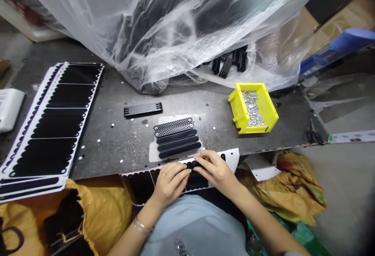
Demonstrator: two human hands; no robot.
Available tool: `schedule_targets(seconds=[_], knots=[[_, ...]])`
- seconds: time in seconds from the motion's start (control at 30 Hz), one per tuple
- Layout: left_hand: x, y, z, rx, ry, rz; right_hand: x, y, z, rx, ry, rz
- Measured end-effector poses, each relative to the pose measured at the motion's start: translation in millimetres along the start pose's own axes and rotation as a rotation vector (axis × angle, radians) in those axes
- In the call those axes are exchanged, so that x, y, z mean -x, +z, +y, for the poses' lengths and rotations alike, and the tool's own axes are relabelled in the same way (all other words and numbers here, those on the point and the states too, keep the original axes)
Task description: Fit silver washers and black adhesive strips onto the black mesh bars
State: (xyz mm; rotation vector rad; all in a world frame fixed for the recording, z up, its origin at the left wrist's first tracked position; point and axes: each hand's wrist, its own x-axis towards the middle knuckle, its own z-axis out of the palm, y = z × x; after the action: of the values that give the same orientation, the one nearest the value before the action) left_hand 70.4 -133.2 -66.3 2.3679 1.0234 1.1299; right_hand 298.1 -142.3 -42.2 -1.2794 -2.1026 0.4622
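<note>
My left hand (170,182) and my right hand (216,170) are close together at the table's front edge. Between their pinched fingertips is a small black strip (191,165), partly covered by the fingers. Under the hands, a white-backed sheet of black round-ended strips (233,157) overhangs the edge. Just beyond it, several smooth black bars (179,144) lie parallel on a pale patch (154,152), below two bars with a lattice pattern (174,127). Farther back lies a black slotted part (143,109).
Stacked sheets of black strips (63,107) lie on the left. A yellow bin (271,111) holds small shiny metal pieces. Clear plastic sheeting (175,33) drapes over the back, with black parts (230,63) beneath. Scissors (314,134) lie at the right edge; yellow sacks (108,205) stand below.
</note>
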Motion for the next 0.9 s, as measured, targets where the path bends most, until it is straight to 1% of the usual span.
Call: schedule_targets(seconds=[0.1,0.17,0.23,0.27,0.33,0.37,0.43,0.47,0.5,0.53,0.57,0.6,0.67,0.7,0.73,0.77,0.83,0.9], knots=[[1,9.6,-6,0.011,0.044,-0.017,2,2,5,0.008,0.002,0.051],[-1,10.7,-9,0.017,0.056,-0.006,4,-1,7,-0.007,0.004,0.076],[-2,10.7,-11,0.007,0.071,0.01,6,-7,7,-0.083,0.002,0.065],[-3,10.7,-11,0.003,0.078,0.018,8,-12,7,-0.153,0.021,0.044],[-3,10.0,-9,0.009,0.079,0.026,11,-27,7,-0.367,0.119,0.009],[-3,8.9,-7,0.018,0.076,0.023,10,-36,6,-0.513,0.193,0.025],[-5,3.2,-2,0.041,0.065,0.012,3,-53,4,-0.822,0.328,0.105],[-8,-1.8,1,0.048,0.06,0.009,-4,-60,2,-0.939,0.364,0.137],[-12,-8.3,2,0.051,0.059,0.018,-15,-65,0,-0.996,0.377,0.139],[-17,-16.1,2,0.039,0.043,0.047,-29,-66,-2,-0.976,0.375,0.114],[-24,-24.7,0,0.008,-0.006,0.092,-45,-65,-5,-0.885,0.353,0.069],[-32,-33.6,-4,-0.034,-0.081,0.144,-62,-61,-6,-0.737,0.316,0.036],[-50,-50.2,-20,-0.15,-0.35,0.217,-96,-45,-8,-0.426,0.197,0.001],[-57,-56.9,-30,-0.176,-0.482,0.213,-112,-35,-8,-0.306,0.124,-0.019],[-64,-62.2,-39,-0.174,-0.591,0.184,-125,-24,-7,-0.22,0.048,-0.052],[-69,-65.8,-49,-0.143,-0.67,0.146,-136,-13,-5,-0.166,-0.024,-0.094],[-74,-68.7,-62,-0.05,-0.751,0.08,-152,5,-1,-0.124,-0.144,-0.173],[-74,-67.4,-68,0.022,-0.778,0.063,-159,17,3,-0.137,-0.217,-0.211]])
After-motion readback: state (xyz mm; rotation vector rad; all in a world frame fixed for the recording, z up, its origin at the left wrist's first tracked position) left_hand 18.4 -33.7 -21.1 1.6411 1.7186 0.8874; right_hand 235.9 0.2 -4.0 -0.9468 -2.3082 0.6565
